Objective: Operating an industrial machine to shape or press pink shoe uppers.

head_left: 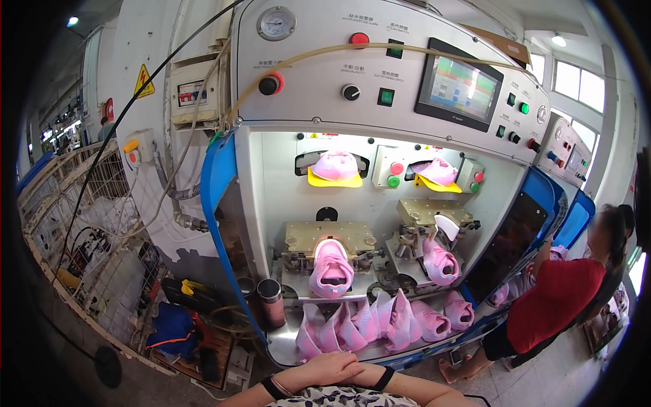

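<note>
My left hand lies flat across my right hand at the lower edge, in front of the machine's ledge. Neither shows anything held. The fingers of my right hand are hidden beneath the left. Closest to them is a row of pink shoe uppers on the ledge, several flat and folded, two rounded on the right. A pink upper is mounted at the left station and another pink upper at the right one. Above, two pink uppers sit on yellow holders in wall openings.
A blue-sided machine with a gauge, knobs and a touch screen stands ahead. A pink tumbler is left of the ledge. A wire cage stands far left. On the right, a person in a red top is at a neighbouring machine.
</note>
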Action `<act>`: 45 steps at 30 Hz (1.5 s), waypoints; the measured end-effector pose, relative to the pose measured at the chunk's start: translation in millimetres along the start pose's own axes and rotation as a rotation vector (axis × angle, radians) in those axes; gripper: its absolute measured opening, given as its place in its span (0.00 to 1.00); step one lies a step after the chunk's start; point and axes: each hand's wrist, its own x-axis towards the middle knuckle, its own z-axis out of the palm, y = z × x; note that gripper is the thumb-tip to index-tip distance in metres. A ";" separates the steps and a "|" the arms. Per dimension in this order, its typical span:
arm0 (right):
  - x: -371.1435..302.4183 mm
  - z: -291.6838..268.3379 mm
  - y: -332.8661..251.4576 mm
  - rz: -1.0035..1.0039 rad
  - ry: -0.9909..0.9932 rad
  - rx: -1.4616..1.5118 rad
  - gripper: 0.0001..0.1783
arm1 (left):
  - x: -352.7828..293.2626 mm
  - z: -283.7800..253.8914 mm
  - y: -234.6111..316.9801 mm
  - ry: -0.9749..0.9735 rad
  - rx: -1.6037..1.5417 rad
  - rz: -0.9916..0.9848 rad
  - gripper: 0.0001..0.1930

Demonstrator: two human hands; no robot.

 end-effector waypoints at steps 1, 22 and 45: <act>-0.1 0.5 -0.1 -0.022 0.005 0.011 0.22 | -1.0 -0.9 1.1 0.006 0.008 -0.006 0.25; -9.8 6.3 9.4 -0.116 -0.036 -0.114 0.22 | 2.4 9.9 -1.5 0.010 0.020 0.008 0.25; -17.5 2.2 6.7 0.047 -0.152 0.119 0.23 | 9.8 4.8 5.5 -0.082 -0.003 -0.009 0.26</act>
